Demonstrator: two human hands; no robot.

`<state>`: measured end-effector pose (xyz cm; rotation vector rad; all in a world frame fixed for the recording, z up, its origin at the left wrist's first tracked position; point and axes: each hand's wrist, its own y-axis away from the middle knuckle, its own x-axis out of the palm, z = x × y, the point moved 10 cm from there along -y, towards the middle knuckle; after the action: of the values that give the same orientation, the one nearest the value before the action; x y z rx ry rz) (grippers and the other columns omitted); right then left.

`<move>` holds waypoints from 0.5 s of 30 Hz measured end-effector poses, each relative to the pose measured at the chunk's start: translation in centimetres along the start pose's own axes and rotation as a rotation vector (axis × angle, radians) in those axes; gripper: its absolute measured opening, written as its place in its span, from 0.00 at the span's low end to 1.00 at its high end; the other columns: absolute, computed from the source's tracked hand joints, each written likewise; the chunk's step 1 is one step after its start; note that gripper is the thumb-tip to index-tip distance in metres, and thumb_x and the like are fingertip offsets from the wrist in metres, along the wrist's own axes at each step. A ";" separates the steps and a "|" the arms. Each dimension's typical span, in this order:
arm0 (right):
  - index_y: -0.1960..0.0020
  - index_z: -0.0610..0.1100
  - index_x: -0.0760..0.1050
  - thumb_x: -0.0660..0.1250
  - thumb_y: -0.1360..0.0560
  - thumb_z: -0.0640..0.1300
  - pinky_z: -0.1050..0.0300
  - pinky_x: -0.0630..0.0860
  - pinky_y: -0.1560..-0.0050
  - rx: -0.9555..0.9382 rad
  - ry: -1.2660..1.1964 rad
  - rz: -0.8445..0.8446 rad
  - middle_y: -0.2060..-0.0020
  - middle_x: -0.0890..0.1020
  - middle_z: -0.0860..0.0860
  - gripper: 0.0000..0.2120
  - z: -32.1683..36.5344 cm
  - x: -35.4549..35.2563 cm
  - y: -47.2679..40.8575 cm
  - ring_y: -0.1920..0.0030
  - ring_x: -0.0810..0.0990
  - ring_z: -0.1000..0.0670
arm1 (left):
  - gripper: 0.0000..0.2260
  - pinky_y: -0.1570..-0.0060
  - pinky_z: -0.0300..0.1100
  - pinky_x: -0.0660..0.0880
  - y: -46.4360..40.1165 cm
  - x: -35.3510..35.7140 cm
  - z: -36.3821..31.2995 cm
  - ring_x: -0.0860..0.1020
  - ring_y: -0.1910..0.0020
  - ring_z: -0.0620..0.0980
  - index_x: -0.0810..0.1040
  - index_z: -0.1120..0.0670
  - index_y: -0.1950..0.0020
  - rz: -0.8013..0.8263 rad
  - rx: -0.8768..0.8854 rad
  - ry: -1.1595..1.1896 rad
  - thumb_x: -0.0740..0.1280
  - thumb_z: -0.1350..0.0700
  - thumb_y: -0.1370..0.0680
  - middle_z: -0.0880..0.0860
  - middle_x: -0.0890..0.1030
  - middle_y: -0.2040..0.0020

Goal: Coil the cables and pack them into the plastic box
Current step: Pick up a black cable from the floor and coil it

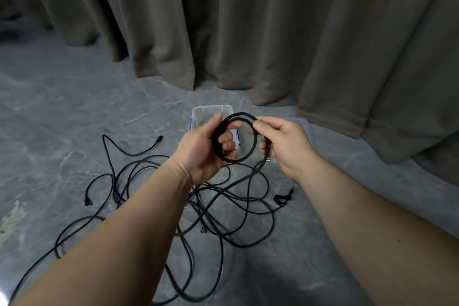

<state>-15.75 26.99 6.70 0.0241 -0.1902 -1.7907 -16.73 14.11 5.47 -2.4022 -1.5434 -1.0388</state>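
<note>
Winding on, the left hand (198, 149) clasps a small coil (238, 139) of black cable while the right hand (283, 144) pinches its far side. Its loose tail (238, 184) drops toward the cable tangle (198, 206) on the floor (62, 107). The open plastic box (211, 113) sits just beyond the hands, nearer the left, curtains (273, 32) behind.

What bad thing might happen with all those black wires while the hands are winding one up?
1. The loose cables lie crossed in a heap on the floor, so the trailing end may snag and knot as it is pulled.
2. The coil is held only by the left hand and right hand; loosen either and it may spring open.
3. The plastic box looks small, so wide loops may not fit.
</note>
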 end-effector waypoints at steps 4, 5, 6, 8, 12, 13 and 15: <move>0.52 0.49 0.79 0.64 0.21 0.41 0.62 0.71 0.65 -0.019 -0.005 0.033 0.63 0.83 0.50 0.06 0.3 0.6 0.1 0.69 0.70 0.54 | 0.15 0.63 0.38 0.69 0.4 0.7 -0.7 0.71 0.72 0.44 0.77 0.59 0.52 0.026 0.065 -0.079 0.54 0.53 0.17 0.48 0.69 0.72; 0.52 0.49 0.79 0.63 0.21 0.41 0.62 0.71 0.64 -0.012 -0.011 0.041 0.63 0.83 0.50 0.07 0.3 0.7 0.2 0.69 0.70 0.54 | 0.15 0.62 0.39 0.70 0.6 0.8 -0.9 0.73 0.70 0.44 0.77 0.58 0.53 0.030 0.075 -0.081 0.54 0.54 0.17 0.48 0.71 0.71; 0.52 0.49 0.80 0.63 0.20 0.42 0.61 0.72 0.63 -0.004 -0.016 0.048 0.63 0.82 0.50 0.08 0.2 0.9 0.2 0.68 0.71 0.54 | 0.15 0.61 0.39 0.70 0.7 1.0 -1.0 0.74 0.70 0.45 0.76 0.58 0.54 0.032 0.085 -0.083 0.53 0.55 0.17 0.49 0.72 0.70; 0.55 0.48 0.80 0.62 0.20 0.42 0.59 0.72 0.64 -0.013 -0.033 0.033 0.62 0.81 0.48 0.09 0.3 1.0 0.2 0.68 0.71 0.53 | 0.14 0.62 0.40 0.68 0.8 1.3 -1.2 0.72 0.71 0.45 0.74 0.57 0.55 0.043 0.102 -0.096 0.53 0.55 0.16 0.48 0.71 0.72; 0.58 0.46 0.79 0.64 0.22 0.37 0.63 0.69 0.68 -0.082 -0.131 -0.097 0.68 0.79 0.52 0.09 1.1 -0.1 -0.2 0.71 0.70 0.56 | 0.14 0.66 0.39 0.61 0.9 1.9 -0.5 0.64 0.77 0.42 0.69 0.54 0.58 0.071 0.101 -0.155 0.51 0.53 0.16 0.46 0.65 0.76; 0.58 0.46 0.78 0.65 0.22 0.37 0.64 0.69 0.69 -0.092 -0.134 -0.111 0.69 0.79 0.53 0.08 1.2 -0.2 -0.3 0.71 0.70 0.56 | 0.14 0.66 0.40 0.61 0.9 1.8 -0.4 0.63 0.78 0.42 0.68 0.54 0.59 0.062 0.099 -0.154 0.51 0.52 0.16 0.46 0.64 0.76; 0.58 0.46 0.79 0.66 0.23 0.38 0.64 0.69 0.70 -0.105 -0.114 -0.125 0.70 0.79 0.53 0.07 1.3 -0.3 -0.4 0.72 0.70 0.57 | 0.14 0.66 0.40 0.61 0.8 1.3 -0.4 0.62 0.78 0.42 0.67 0.53 0.60 0.030 0.097 -0.133 0.52 0.52 0.16 0.46 0.63 0.76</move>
<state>-16.19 27.53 7.91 -0.1438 -0.1795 -1.9265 -15.88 14.56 6.77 -2.4647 -1.5538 -0.7939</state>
